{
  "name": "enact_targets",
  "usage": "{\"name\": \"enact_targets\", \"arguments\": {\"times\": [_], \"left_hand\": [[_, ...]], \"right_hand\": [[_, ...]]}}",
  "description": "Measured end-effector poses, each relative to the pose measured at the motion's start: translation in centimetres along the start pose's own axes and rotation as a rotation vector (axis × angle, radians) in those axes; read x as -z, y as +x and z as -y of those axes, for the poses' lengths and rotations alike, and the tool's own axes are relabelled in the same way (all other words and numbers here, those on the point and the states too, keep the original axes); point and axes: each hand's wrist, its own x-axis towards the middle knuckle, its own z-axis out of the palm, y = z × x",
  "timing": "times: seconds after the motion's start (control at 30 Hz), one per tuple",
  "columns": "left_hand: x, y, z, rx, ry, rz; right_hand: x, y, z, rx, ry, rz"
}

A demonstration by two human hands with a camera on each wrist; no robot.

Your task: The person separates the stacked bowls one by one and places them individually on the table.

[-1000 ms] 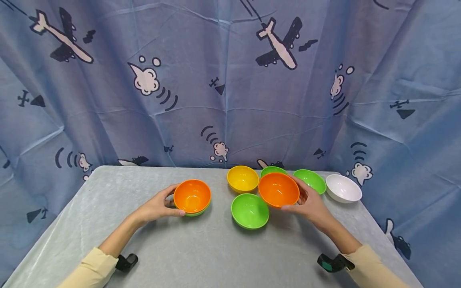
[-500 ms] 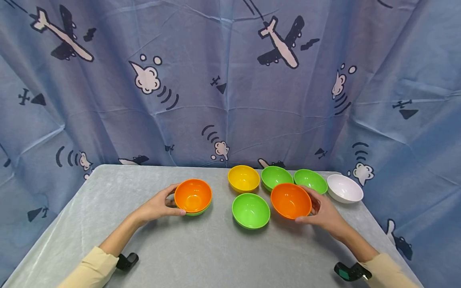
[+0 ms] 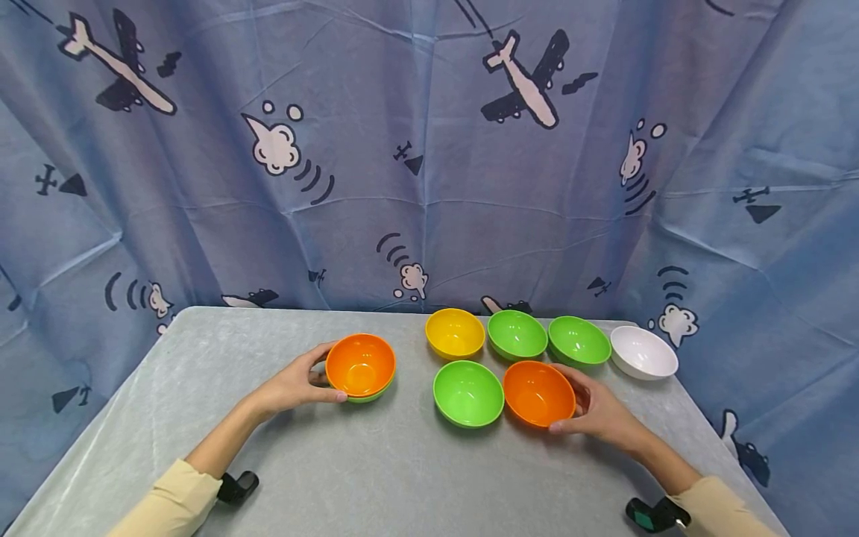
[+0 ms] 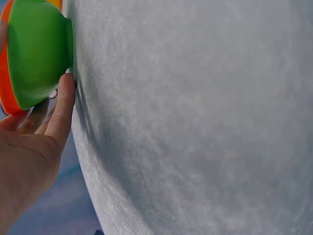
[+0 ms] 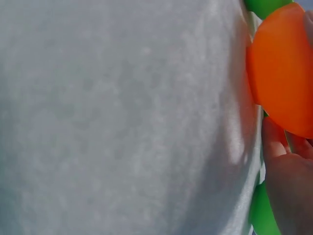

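Note:
On the left, an orange bowl (image 3: 360,364) sits nested in a green bowl (image 4: 39,49). My left hand (image 3: 295,386) holds this pair from its left side, thumb at the near rim, the fingers partly hidden behind. Farther right, my right hand (image 3: 604,409) grips a second orange bowl (image 3: 539,394) by its right side. That bowl's base appears to be on the table in the right wrist view. Close against its left side stands another green bowl (image 3: 467,394), upright and with nothing in it.
Behind these, a yellow bowl (image 3: 455,333), two green bowls (image 3: 517,335) and a white bowl (image 3: 643,353) form a row near the far edge. A grey-white cloth covers the table (image 3: 403,477). A blue patterned curtain (image 3: 335,149) hangs behind it.
My right hand has brought its orange bowl toward me and down, from in front of the back row to beside the front green bowl. The left hand and its stacked bowls stay put.

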Motion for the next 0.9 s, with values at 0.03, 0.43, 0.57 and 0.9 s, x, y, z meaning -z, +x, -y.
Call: {"name": "enact_targets", "arguments": {"times": [0.03,0.43,0.57,0.9], "left_hand": [[0.0,0.0,0.0,0.001,-0.001,0.001],[0.0,-0.1,-0.2,-0.004,-0.007,0.002],[0.0,-0.1,-0.3,0.000,-0.005,0.008],[0.1,-0.1,-0.4,0.008,0.003,0.006]], "right_hand": [[0.0,0.0,-0.1,-0.007,0.005,0.002],[0.5,0.1,0.5,-0.061,-0.002,0.069],[2.0,0.3,1.6,-0.015,-0.057,0.126],[4.3,1.7,4.5,0.140,-0.059,0.021]]}}
